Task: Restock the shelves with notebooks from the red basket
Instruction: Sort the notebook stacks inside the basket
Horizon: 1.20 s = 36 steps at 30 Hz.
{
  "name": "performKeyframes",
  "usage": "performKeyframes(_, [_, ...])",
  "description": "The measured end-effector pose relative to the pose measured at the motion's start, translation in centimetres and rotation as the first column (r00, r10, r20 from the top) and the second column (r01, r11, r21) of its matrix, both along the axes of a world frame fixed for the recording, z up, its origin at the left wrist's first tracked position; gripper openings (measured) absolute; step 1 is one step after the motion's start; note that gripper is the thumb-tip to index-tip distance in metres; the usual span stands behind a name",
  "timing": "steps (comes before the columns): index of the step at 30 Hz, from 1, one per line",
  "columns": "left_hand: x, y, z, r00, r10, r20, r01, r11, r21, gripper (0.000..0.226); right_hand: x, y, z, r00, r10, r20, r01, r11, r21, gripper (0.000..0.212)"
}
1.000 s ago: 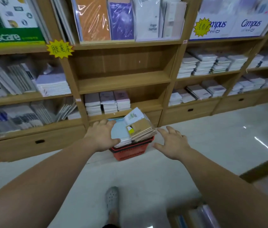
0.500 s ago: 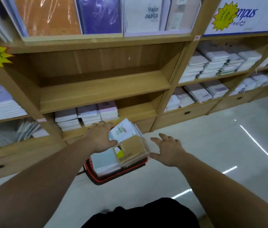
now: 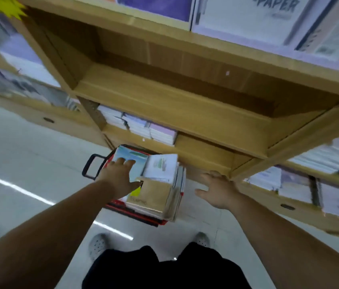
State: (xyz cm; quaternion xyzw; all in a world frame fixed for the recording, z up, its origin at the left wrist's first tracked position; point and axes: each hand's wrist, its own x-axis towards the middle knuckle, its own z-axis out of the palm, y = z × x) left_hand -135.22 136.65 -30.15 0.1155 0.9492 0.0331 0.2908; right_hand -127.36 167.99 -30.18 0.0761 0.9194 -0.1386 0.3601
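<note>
Red plastic basket (image 3: 143, 217), low at the frame's centre, was seen heaped with paper notebooks (image 3: 152, 195). The left hand (image 3: 120, 178) was laid flat on them, fingers straight. The right hand (image 3: 216, 190) was held alongside, fingers spread, grasping nothing. Restocking was judged barely begun, with the wooden shelf (image 3: 175, 107) above unfilled.

The person has stepped up to the basket (image 3: 141, 214). It now lies straight below, at 12 o'clock of two shoes (image 3: 98, 244), and black shorts (image 3: 164, 270) have come into view at 6 o'clock. The left grip (image 3: 120, 178) has slid further onto the blue notebook (image 3: 129, 157), fingers straight. The right grip (image 3: 218, 190) has drifted toward 3 o'clock, a little clear of the stack. The basket's handle (image 3: 90, 167) now shows at its 9 o'clock.
</note>
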Motion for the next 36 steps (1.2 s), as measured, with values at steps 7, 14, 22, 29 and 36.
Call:
performKeyframes(7, [9.6, -1.6, 0.7, 0.916, 0.400, 0.005, -0.400, 0.915, 0.047, 0.087, -3.9, -0.6, -0.8, 0.971, 0.236, 0.051, -0.233, 0.971, -0.048, 0.080])
performKeyframes(14, [18.5, -2.3, -4.2, 0.769, 0.624, 0.139, -0.639, 0.759, 0.123, 0.086, -1.7, -3.4, -3.8, 0.897, 0.433, 0.092, -0.434, 0.901, -0.006, 0.075])
performKeyframes(22, [21.7, 4.3, -8.8, 0.462, 0.855, 0.235, -0.886, 0.456, 0.086, 0.086, -6.6, -3.4, -7.8, 0.739, 0.668, 0.088, -0.658, 0.743, -0.117, 0.071])
performKeyframes(29, [18.8, 13.2, -15.6, 0.167, 0.936, 0.309, -0.982, 0.130, 0.138, 0.084, -12.4, -3.3, -16.0, 0.636, 0.760, 0.133, -0.719, 0.647, -0.255, 0.072])
performKeyframes(36, [15.1, 13.5, -26.2, 0.094, 0.975, 0.204, -0.975, 0.048, 0.216, 0.070, -13.2, -8.3, -26.7, 0.635, 0.772, -0.001, -0.736, 0.605, -0.306, 0.061])
